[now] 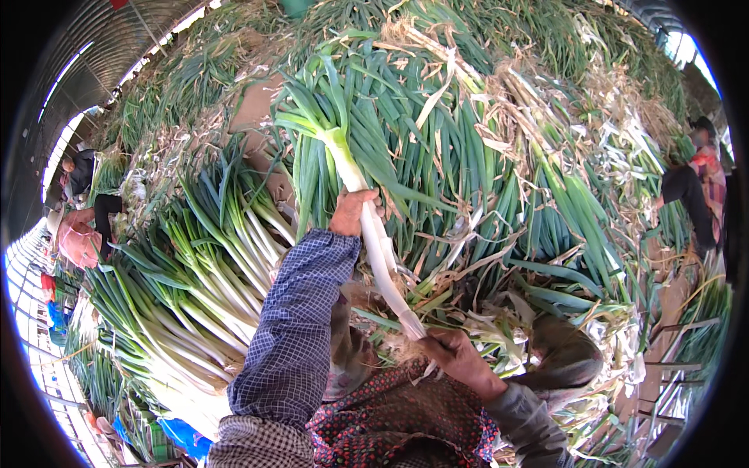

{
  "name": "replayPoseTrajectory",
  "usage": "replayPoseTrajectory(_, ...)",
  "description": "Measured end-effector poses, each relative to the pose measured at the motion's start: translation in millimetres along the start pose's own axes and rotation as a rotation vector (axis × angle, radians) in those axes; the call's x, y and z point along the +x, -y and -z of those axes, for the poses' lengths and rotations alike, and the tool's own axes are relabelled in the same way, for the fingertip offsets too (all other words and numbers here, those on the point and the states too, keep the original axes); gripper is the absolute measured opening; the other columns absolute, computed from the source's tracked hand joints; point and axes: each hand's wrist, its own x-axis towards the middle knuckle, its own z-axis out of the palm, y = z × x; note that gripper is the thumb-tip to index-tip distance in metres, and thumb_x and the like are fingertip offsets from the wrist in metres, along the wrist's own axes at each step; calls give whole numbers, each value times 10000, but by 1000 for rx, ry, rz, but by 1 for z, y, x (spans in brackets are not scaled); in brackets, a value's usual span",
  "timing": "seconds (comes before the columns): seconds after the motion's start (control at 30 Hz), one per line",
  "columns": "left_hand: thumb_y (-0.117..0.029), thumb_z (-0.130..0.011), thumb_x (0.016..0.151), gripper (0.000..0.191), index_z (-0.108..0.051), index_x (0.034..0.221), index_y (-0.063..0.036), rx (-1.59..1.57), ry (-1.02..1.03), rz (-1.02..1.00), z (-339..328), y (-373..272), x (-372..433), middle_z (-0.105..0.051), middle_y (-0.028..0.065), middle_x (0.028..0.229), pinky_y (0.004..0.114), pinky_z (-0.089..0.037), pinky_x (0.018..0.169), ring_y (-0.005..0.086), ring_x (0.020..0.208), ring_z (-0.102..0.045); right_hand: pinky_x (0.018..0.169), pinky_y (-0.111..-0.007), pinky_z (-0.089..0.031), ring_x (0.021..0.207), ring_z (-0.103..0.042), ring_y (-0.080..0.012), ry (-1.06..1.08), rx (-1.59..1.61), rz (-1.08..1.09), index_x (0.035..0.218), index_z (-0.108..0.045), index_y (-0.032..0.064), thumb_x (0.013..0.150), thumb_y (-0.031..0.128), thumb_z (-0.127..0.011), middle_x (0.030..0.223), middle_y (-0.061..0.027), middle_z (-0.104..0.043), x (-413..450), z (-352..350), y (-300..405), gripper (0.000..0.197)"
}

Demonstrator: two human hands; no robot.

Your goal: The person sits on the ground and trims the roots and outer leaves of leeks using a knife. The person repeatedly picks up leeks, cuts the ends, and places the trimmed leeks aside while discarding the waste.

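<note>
A thick leek-like green onion (380, 257) runs diagonally before me, its green leaves fanned out at the top and its root end low. Around the upper part of its white stalk, my left hand (354, 212) is closed. At the root end, my right hand (459, 360) pinches the stalk's outer layer between thumb and fingers, close to the stringy roots. Onions with bare white stalks (199, 316) lie in a row to the left. Beyond my hands is a large heap of green onions (427, 152) with dry outer leaves.
Peeled husks and dry leaves (614, 345) litter the right side. A person (85, 231) sits at the far left, with another person (88, 169) behind; a further person (702, 187) is at the far right. A metal frame (673, 365) stands at the lower right.
</note>
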Motion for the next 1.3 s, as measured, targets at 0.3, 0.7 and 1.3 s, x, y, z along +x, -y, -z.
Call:
replayPoseTrajectory(0.3,-125,-591,766,163,-493,857,-32,11,-12,68,17,-8,-15,-553,87,793,412,-519,650,226,713,-575,452,-393,-424,529,-544,-254,164,-1336,164,833,-558,60,775,120,-549,685,-98,-544,-63,46,-62,84)
replayPoseTrajectory(0.7,-216,-680,765,429,-560,1101,22,-181,261,416,45,28,-105,-584,102,941,437,-490,826,242,874,-582,631,-301,-510,817,-626,-146,134,-262,189,1270,-449,11,912,414,-564,1013,-166,-646,91,-5,-38,551)
replayPoseTrajectory(1.3,-44,-667,723,604,-319,1217,-68,60,-93,131,16,42,-137,-590,137,763,387,-543,531,240,573,-611,529,-208,-445,639,-572,-116,-734,-21,511,977,-638,-41,836,82,-560,798,-60,-649,36,91,115,203)
